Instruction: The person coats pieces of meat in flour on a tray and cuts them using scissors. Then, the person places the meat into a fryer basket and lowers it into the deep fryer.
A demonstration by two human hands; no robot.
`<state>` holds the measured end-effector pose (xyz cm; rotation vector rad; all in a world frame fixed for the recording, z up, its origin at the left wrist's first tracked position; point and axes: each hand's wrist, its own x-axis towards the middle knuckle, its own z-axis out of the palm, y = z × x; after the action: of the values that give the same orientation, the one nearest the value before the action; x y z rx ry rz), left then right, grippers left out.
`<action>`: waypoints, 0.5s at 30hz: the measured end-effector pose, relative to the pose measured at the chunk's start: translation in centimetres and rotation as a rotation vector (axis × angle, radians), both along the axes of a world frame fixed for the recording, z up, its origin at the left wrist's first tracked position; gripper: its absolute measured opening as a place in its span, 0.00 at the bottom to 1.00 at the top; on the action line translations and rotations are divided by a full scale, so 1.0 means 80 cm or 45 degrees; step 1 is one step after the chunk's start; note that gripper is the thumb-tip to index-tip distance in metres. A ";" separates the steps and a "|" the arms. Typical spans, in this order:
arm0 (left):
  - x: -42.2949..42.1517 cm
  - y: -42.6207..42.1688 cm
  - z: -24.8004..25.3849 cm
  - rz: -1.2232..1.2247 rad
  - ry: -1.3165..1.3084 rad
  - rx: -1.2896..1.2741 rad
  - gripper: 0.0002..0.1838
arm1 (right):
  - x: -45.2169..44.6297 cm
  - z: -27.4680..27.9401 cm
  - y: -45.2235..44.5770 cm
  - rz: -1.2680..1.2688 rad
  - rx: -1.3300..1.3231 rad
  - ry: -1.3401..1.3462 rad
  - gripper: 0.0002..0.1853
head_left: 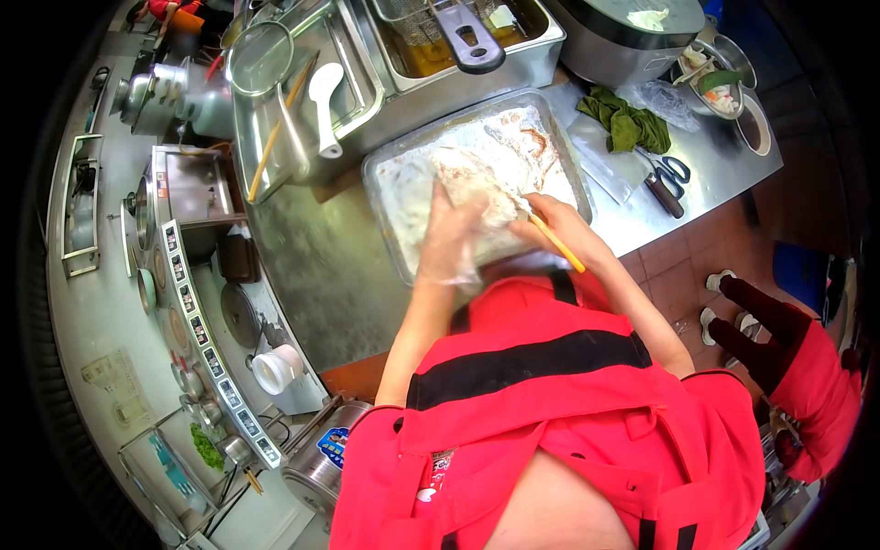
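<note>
Tray (385, 220) at my twelve o'clock, white-dusted. Floury clump (475, 188) over its middle. Left hand (447, 234) at clump's seven, blurred (grip: can't tell). Right hand (561, 222) at four, pinching yellow stick (563, 247). Coating underway, I judge; next calls for even turning.

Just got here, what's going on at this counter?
A person in a red top is working over a rectangular metal tray dusted with white powder. Their left hand, motion-blurred, is at a pale, powder-coated lump; I can't tell what it is or how firmly it's gripped. The right hand, beside the lump, holds a slim yellow stick. Beyond the tray stands a rectangular steel vat of amber liquid.
</note>
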<state>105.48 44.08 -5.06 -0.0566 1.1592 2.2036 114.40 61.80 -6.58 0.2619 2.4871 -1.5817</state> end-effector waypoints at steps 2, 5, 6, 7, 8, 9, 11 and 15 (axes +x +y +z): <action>0.005 0.003 0.008 -0.036 -0.006 -0.006 0.37 | -0.004 -0.007 0.001 -0.005 -0.019 -0.007 0.34; 0.008 0.008 0.008 -0.050 0.063 -0.002 0.43 | -0.004 -0.009 0.000 -0.069 -0.002 0.078 0.33; 0.008 0.009 0.007 -0.050 0.097 0.001 0.46 | -0.003 -0.009 -0.002 -0.102 0.010 0.122 0.32; 0.008 0.008 0.006 -0.054 0.088 -0.023 0.46 | -0.001 -0.008 -0.004 -0.116 0.003 0.069 0.31; 0.006 0.008 0.003 -0.057 0.081 -0.044 0.46 | -0.001 -0.007 -0.005 -0.128 -0.002 0.019 0.30; 0.004 0.007 0.001 -0.060 0.075 -0.067 0.47 | -0.002 -0.007 -0.005 -0.141 -0.007 -0.030 0.29; 0.001 0.007 -0.001 -0.036 0.001 -0.017 0.40 | -0.003 -0.014 -0.005 -0.154 0.012 -0.010 0.28; -0.002 0.002 0.007 -0.045 -0.094 0.004 0.35 | -0.003 -0.016 0.001 -0.106 0.043 -0.048 0.26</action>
<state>105.32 44.22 -4.46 -0.1141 1.1083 2.1544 114.18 61.89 -7.88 0.4015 2.5061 -1.5517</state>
